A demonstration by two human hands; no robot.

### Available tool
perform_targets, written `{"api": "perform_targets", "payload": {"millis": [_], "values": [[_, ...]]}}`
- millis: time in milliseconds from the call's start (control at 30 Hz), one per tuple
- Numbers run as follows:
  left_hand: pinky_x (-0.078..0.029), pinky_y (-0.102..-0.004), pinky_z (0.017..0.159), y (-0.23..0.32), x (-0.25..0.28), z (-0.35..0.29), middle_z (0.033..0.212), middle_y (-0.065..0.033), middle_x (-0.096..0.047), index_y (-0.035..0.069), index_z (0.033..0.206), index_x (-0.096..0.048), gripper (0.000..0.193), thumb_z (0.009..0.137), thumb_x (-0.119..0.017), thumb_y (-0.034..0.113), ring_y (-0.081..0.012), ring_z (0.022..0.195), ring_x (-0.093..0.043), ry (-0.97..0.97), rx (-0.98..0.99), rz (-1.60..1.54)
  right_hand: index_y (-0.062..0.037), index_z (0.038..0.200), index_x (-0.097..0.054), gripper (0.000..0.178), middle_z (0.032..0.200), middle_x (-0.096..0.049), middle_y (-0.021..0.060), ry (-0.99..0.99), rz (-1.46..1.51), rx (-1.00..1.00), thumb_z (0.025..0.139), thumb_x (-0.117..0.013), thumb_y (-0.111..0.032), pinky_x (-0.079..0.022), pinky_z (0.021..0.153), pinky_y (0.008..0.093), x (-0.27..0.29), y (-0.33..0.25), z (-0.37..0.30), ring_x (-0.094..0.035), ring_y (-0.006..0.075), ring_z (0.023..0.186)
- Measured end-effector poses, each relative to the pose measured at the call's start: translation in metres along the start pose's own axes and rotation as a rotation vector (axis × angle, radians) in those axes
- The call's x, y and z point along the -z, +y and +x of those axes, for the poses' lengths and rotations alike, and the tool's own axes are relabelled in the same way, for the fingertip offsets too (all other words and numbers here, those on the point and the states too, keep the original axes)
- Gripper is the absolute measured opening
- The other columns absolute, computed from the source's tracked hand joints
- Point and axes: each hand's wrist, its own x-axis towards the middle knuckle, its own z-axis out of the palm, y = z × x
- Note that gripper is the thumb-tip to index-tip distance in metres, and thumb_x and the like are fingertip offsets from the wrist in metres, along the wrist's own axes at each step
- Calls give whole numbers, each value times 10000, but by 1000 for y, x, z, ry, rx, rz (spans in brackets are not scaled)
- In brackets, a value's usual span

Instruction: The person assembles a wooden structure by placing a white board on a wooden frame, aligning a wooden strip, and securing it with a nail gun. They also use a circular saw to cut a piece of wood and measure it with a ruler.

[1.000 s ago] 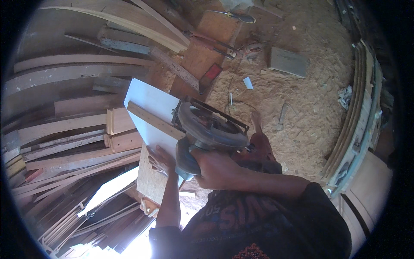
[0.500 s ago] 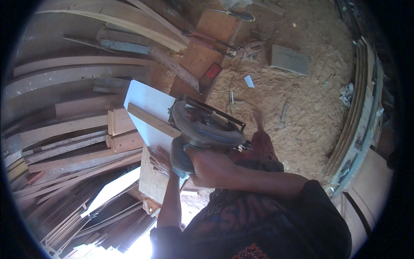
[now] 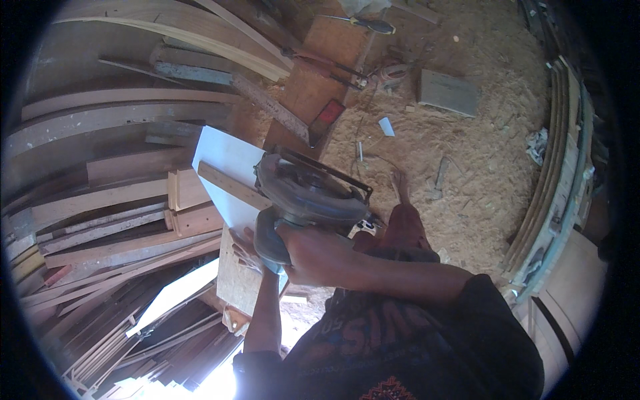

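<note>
My right hand (image 3: 315,253) is wrapped round the rear handle of a dark circular saw (image 3: 303,200). The saw rests over the right edge of a white panel (image 3: 223,150), which lies tilted on a support. Along the panel runs a narrow wooden strip (image 3: 233,185), its near end meeting the saw. My left hand (image 3: 247,248) lies with fingers spread at the near end of the panel, beside the saw handle and over a pale wooden board (image 3: 235,283). The saw's handle partly covers that hand, and the blade's cutting edge is hidden.
Stacked planks and boards (image 3: 120,180) fill the left side. Beyond the saw, a brown plank (image 3: 333,43) carries a screwdriver (image 3: 373,25) and a red-handled long tool (image 3: 320,63). Sawdust covers the floor, where a hammer (image 3: 439,179) and a flat board (image 3: 448,92) lie. Panels (image 3: 550,180) lean at right.
The saw and my right hand have shifted slightly left across the white panel, up to the wooden strip. My left hand has stayed in place.
</note>
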Motion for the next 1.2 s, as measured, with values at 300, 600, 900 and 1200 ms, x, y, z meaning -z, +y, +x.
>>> {"api": "perform_targets", "payload": {"millis": [300,600,900,1200], "values": [[-382,-523,927,-19,-24,8,1128,-142,-542,178,1587,-360,681,1052,-452,588,-323,1090,-537,34,-95,-60,54,1163,-575,438,893,-705,301,7,-6,10,789,-743,-100,-584,804,534,-1,-3,12,-719,468,879],[-379,-538,990,-39,-33,18,1222,-139,-562,165,1564,-400,721,1002,-517,601,-326,1158,-536,-156,-217,-252,72,1159,-586,435,921,-707,311,0,-8,14,782,-748,-74,-583,819,533,2,-11,23,-720,473,898],[-377,-550,1000,-41,-24,0,1243,-148,-561,165,1566,-398,723,1006,-500,611,-337,1179,-533,-404,-278,-376,75,1147,-594,409,932,-706,315,-21,28,-20,787,-735,-56,-583,811,531,2,-16,35,-721,464,901],[-375,-561,1011,-41,-24,-4,1265,-158,-560,166,1568,-396,725,1010,-484,620,-348,1199,-530,-537,-282,-418,87,1111,-600,397,888,-706,310,15,47,33,770,-740,-61,-598,770,520,-6,-14,48,-728,459,850]]}}
